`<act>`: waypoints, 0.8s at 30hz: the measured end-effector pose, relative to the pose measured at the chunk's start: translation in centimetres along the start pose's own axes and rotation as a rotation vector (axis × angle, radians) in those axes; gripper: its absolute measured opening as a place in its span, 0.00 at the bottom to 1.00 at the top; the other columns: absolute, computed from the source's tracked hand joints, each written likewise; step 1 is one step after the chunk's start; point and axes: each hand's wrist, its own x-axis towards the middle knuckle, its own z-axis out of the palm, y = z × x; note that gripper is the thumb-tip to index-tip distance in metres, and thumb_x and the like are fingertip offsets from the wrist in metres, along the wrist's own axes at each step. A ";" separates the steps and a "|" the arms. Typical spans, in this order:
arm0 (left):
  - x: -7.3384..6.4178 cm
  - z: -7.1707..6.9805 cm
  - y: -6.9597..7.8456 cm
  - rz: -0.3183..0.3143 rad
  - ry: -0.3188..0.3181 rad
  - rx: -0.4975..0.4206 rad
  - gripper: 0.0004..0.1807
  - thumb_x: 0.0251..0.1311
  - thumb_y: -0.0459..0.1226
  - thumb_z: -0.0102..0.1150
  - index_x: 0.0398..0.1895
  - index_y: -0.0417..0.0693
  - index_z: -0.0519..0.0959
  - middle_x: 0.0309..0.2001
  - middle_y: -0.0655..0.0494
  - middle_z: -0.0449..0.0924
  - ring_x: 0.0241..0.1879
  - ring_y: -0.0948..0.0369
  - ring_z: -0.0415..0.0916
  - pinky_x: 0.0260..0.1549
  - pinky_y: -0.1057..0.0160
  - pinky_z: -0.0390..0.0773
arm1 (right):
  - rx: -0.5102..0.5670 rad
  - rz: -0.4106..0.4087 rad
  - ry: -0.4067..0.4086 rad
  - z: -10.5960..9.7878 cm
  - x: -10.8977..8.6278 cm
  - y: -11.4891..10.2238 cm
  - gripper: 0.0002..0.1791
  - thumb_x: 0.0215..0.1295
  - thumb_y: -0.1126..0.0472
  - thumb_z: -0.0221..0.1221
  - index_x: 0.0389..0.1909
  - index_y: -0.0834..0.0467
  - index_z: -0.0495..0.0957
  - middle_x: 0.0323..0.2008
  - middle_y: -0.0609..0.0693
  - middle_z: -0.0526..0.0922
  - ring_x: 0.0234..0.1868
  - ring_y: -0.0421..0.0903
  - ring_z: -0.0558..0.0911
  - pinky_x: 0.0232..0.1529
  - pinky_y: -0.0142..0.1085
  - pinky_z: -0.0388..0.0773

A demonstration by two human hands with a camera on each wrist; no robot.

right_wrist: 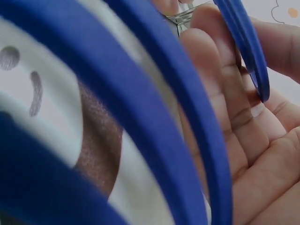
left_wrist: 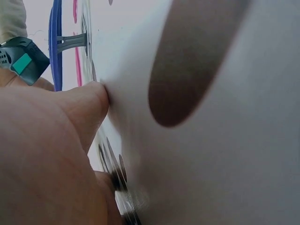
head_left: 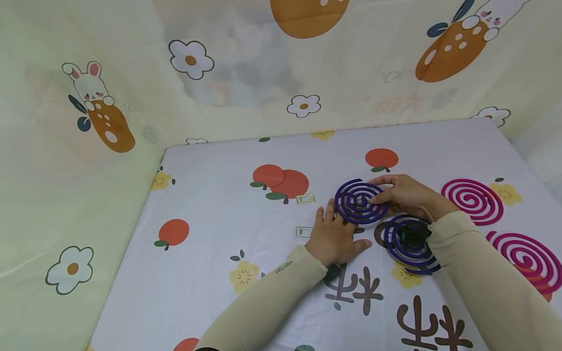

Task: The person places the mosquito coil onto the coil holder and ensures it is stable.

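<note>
Between thumb and fingers, my right hand pinches the right side of a dark blue mosquito coil. My left hand lies low on the table with its fingers extended, their tips at the coil's left and lower edge. A small metal coil stand shows at the fingertips under the coil in the right wrist view. Below my right wrist is a second blue mosquito coil, partly covered by the wrist camera. The left wrist view shows it edge-on, raised on a metal stand.
Two pink mosquito coils, one farther back and one nearer, sit to the right of my right arm. Two flat metal stands, an upper one and a lower one, lie left of my left hand. A printed cloth covers the table.
</note>
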 end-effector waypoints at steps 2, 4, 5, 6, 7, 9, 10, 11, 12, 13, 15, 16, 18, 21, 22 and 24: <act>0.0 0.0 0.0 -0.001 -0.001 0.005 0.46 0.70 0.72 0.38 0.85 0.69 0.46 0.85 0.58 0.41 0.84 0.49 0.35 0.79 0.48 0.48 | -0.010 0.000 0.007 0.0 0.0 0.0 0.41 0.71 0.65 0.64 0.78 0.68 0.55 0.49 0.54 0.86 0.37 0.43 0.87 0.41 0.38 0.87; 0.0 0.0 0.1 -0.002 -0.004 0.010 0.45 0.70 0.72 0.37 0.85 0.69 0.46 0.85 0.58 0.41 0.84 0.49 0.35 0.79 0.48 0.48 | -0.031 0.005 0.020 0.1 0.0 -0.1 0.40 0.71 0.63 0.65 0.78 0.68 0.57 0.48 0.53 0.86 0.38 0.43 0.88 0.41 0.38 0.87; 0.0 0.0 0.1 -0.002 -0.004 0.011 0.45 0.70 0.72 0.37 0.85 0.69 0.46 0.85 0.58 0.41 0.84 0.49 0.35 0.79 0.48 0.48 | -0.043 0.008 0.027 0.2 0.0 -0.2 0.40 0.71 0.62 0.65 0.77 0.68 0.58 0.47 0.53 0.86 0.38 0.43 0.88 0.41 0.39 0.87; 0.0 0.0 0.1 -0.002 -0.005 0.011 0.45 0.70 0.72 0.37 0.85 0.68 0.46 0.85 0.58 0.41 0.84 0.49 0.34 0.79 0.47 0.48 | -0.056 0.012 0.034 0.2 0.0 -0.2 0.40 0.71 0.62 0.66 0.77 0.68 0.58 0.47 0.52 0.87 0.38 0.43 0.87 0.41 0.39 0.87; 0.0 0.0 0.1 -0.002 -0.006 0.012 0.45 0.70 0.72 0.37 0.85 0.69 0.46 0.85 0.58 0.41 0.84 0.49 0.34 0.79 0.47 0.48 | -0.068 0.017 0.042 0.3 0.0 -0.3 0.40 0.71 0.61 0.66 0.76 0.67 0.59 0.46 0.52 0.87 0.38 0.43 0.87 0.41 0.39 0.88; 0.0 -0.1 0.2 -0.003 -0.009 0.011 0.45 0.70 0.72 0.37 0.85 0.69 0.46 0.85 0.58 0.41 0.84 0.49 0.34 0.79 0.47 0.48 | -0.089 0.025 0.052 0.4 0.1 -0.4 0.40 0.70 0.60 0.67 0.76 0.68 0.60 0.46 0.50 0.87 0.38 0.44 0.87 0.41 0.39 0.88; 0.0 -0.2 0.2 -0.002 -0.010 0.010 0.45 0.70 0.72 0.37 0.85 0.69 0.46 0.85 0.58 0.41 0.84 0.49 0.34 0.79 0.47 0.48 | -0.095 0.028 0.055 0.4 0.1 -0.4 0.40 0.70 0.59 0.67 0.76 0.68 0.60 0.46 0.50 0.87 0.38 0.43 0.87 0.41 0.39 0.88; -0.1 -0.2 0.2 -0.002 -0.012 0.008 0.45 0.71 0.72 0.37 0.85 0.69 0.46 0.85 0.58 0.41 0.84 0.49 0.34 0.79 0.47 0.47 | -0.100 0.029 0.059 0.4 0.1 -0.5 0.40 0.70 0.60 0.67 0.75 0.68 0.60 0.45 0.50 0.87 0.38 0.43 0.87 0.40 0.40 0.88; -0.1 -0.2 0.2 -0.003 -0.015 0.008 0.45 0.71 0.72 0.37 0.85 0.69 0.46 0.85 0.58 0.41 0.84 0.49 0.34 0.79 0.47 0.47 | -0.102 0.033 0.062 0.4 0.1 -0.5 0.39 0.70 0.60 0.67 0.75 0.68 0.61 0.45 0.50 0.87 0.38 0.43 0.87 0.40 0.39 0.88; -0.1 -0.3 0.2 -0.003 -0.016 0.007 0.45 0.71 0.72 0.37 0.85 0.69 0.46 0.85 0.58 0.41 0.84 0.49 0.34 0.79 0.47 0.47 | -0.104 0.035 0.065 0.5 0.1 -0.6 0.39 0.70 0.60 0.67 0.75 0.69 0.61 0.45 0.50 0.87 0.38 0.43 0.87 0.40 0.39 0.88; -0.2 -0.3 0.2 -0.003 -0.018 0.006 0.45 0.71 0.72 0.37 0.85 0.68 0.46 0.85 0.58 0.41 0.84 0.49 0.34 0.79 0.47 0.47 | -0.106 0.041 0.071 0.6 0.1 -0.7 0.38 0.70 0.60 0.67 0.74 0.68 0.62 0.45 0.50 0.87 0.38 0.43 0.87 0.39 0.39 0.87; -0.2 -0.3 0.1 -0.003 -0.017 0.006 0.45 0.71 0.72 0.37 0.85 0.68 0.47 0.85 0.58 0.41 0.84 0.49 0.34 0.79 0.48 0.48 | -0.106 0.045 0.074 0.7 0.1 -0.8 0.38 0.69 0.60 0.67 0.74 0.68 0.62 0.45 0.50 0.87 0.38 0.43 0.87 0.39 0.39 0.87; -0.3 -0.3 0.2 -0.004 -0.016 0.008 0.45 0.71 0.72 0.37 0.85 0.68 0.47 0.85 0.58 0.41 0.84 0.49 0.35 0.79 0.48 0.48 | -0.108 0.051 0.080 0.7 0.0 -0.9 0.37 0.69 0.61 0.67 0.74 0.68 0.63 0.46 0.51 0.86 0.37 0.42 0.86 0.38 0.39 0.87; -0.4 -0.4 0.2 -0.004 -0.016 0.006 0.45 0.71 0.72 0.38 0.85 0.68 0.48 0.85 0.57 0.42 0.84 0.49 0.36 0.79 0.48 0.48 | -0.120 0.058 0.089 0.9 0.0 -1.0 0.37 0.69 0.61 0.66 0.73 0.68 0.63 0.47 0.53 0.85 0.36 0.42 0.86 0.37 0.38 0.87; -0.4 -0.4 0.1 -0.004 -0.016 0.004 0.45 0.71 0.72 0.38 0.85 0.68 0.48 0.85 0.57 0.43 0.84 0.49 0.36 0.79 0.48 0.48 | -0.125 0.061 0.093 0.9 0.0 -1.0 0.37 0.69 0.61 0.66 0.73 0.68 0.63 0.48 0.54 0.85 0.36 0.42 0.85 0.37 0.38 0.87; -0.3 -0.4 0.1 -0.001 -0.020 0.001 0.45 0.71 0.71 0.38 0.85 0.68 0.49 0.85 0.57 0.43 0.84 0.49 0.36 0.79 0.48 0.48 | -0.137 0.066 0.102 1.0 0.0 -1.0 0.36 0.69 0.61 0.66 0.73 0.68 0.64 0.49 0.56 0.84 0.35 0.43 0.85 0.37 0.39 0.87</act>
